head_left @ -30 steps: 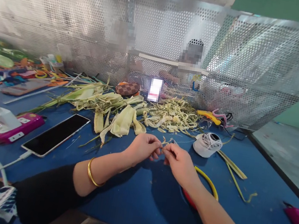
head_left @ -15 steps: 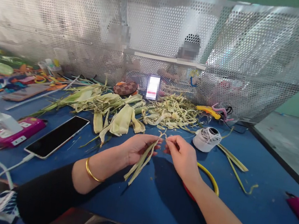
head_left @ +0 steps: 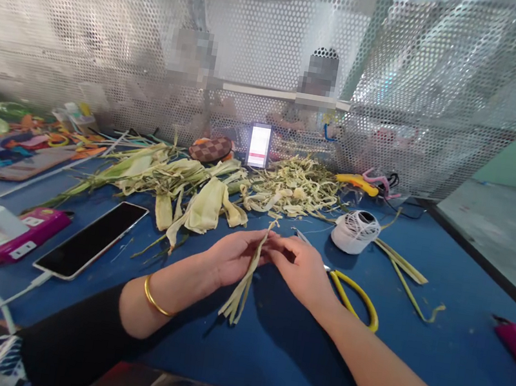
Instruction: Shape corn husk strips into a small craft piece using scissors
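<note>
My left hand (head_left: 235,258) is closed around a small bundle of pale green corn husk strips (head_left: 242,295). The strips' loose ends fan out downward and a thin twisted tip sticks up above the fingers. My right hand (head_left: 299,268) meets it from the right, thumb and fingers pinched on the bundle's upper part; the exact grip point is partly hidden. Under and beside my right hand lie scissors with yellow handles (head_left: 356,297), their blades partly covered. Just beyond stands a spool of white thread (head_left: 356,234). A few husk strips (head_left: 403,265) lie to its right.
Wide husks (head_left: 204,207) and a heap of shredded strips (head_left: 300,190) lie ahead. To the left are a phone (head_left: 94,239) on a cable and a magenta power strip (head_left: 19,233). A perforated metal screen (head_left: 273,32) closes off the back, with people behind it.
My right hand has moved left and in against my left hand, from the strips' tip down to the bundle. The strips hang closer together, and more of the scissors shows. The view shifted slightly.
</note>
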Demonstrator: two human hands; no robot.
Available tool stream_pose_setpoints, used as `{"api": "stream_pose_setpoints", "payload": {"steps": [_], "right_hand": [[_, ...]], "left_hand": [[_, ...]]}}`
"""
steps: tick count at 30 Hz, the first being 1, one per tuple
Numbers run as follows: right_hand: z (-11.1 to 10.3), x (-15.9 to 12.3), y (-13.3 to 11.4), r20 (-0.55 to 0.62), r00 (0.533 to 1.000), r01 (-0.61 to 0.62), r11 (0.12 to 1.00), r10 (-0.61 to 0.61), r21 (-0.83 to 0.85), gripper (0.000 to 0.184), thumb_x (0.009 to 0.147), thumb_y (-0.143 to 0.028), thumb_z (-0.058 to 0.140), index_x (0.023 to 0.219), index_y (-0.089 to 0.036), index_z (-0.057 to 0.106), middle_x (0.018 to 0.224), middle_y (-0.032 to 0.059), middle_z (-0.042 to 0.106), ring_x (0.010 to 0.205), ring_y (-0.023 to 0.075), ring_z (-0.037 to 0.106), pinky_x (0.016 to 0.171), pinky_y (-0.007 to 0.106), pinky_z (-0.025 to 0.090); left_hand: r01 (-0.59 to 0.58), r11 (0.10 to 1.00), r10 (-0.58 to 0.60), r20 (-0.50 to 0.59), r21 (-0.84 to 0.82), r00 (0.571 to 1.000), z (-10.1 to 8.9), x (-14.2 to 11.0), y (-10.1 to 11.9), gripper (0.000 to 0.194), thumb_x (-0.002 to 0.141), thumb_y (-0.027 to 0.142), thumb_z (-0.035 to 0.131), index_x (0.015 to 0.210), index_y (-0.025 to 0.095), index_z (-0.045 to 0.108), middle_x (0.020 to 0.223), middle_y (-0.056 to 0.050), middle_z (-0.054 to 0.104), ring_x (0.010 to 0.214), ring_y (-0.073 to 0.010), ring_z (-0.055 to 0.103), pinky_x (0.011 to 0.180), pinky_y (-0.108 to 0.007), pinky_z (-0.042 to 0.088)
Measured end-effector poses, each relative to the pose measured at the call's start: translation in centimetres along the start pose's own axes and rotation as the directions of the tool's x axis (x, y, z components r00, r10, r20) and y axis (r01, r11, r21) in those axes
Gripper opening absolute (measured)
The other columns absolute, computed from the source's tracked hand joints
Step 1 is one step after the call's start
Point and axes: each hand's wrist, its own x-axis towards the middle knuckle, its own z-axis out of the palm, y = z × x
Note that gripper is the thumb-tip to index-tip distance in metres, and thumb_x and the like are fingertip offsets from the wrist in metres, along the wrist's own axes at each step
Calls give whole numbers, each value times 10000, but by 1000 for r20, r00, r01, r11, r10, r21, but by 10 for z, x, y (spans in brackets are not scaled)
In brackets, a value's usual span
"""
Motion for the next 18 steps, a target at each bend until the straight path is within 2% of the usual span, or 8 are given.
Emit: {"api": "stream_pose_setpoints", "payload": {"steps": [3, 5, 11, 14, 18], "right_hand": [[4, 0, -2, 24, 998, -57, 997, 56, 51, 128, 783, -232, 601, 821, -207, 720, 738, 18, 626, 684, 159, 562, 651, 278, 428], [6, 1, -1, 20, 998, -62, 995, 60, 78, 102, 761, -214, 619, 780, -210, 719, 725, 11, 620, 675, 153, 551, 638, 271, 417], [8, 1, 2, -15, 994, -107, 979, 111, 172, 150, 746, -235, 588, 608, -188, 624, 636, -8, 593, 629, 141, 531, 616, 271, 397], [6, 0, 0, 19, 985, -171, 939, 173, 297, 166, 751, -297, 575, 633, -187, 615, 606, -15, 606, 603, 141, 538, 593, 267, 409], [4, 1, -3, 50, 966, -253, 878, 255, 407, 168, 718, -340, 616, 713, -181, 670, 723, 22, 697, 705, 177, 625, 690, 299, 475]], "left_hand": [[43, 999, -44, 38, 9, 998, 0, -1, 0, 309, 925, 116, 411, 702, 85, 623, 616, -51, 624, 503, -89, 574, 490, -174, 454], [65, 998, -65, 46, 9, 997, -1, -1, -2, 285, 919, 128, 436, 710, 92, 626, 615, -46, 622, 485, -80, 551, 475, -168, 442], [81, 997, -81, 36, -14, 996, -4, 4, -5, 242, 901, 109, 472, 725, 84, 635, 648, -41, 631, 548, -81, 585, 617, -181, 512], [72, 997, -71, 41, -23, 997, -5, 5, -6, 234, 906, 114, 465, 749, 82, 636, 683, -56, 645, 619, -105, 620, 712, -222, 534], [68, 997, -67, 57, -21, 996, -5, 5, -6, 244, 913, 130, 454, 753, 93, 635, 711, -62, 651, 639, -115, 626, 766, -264, 539]]}}
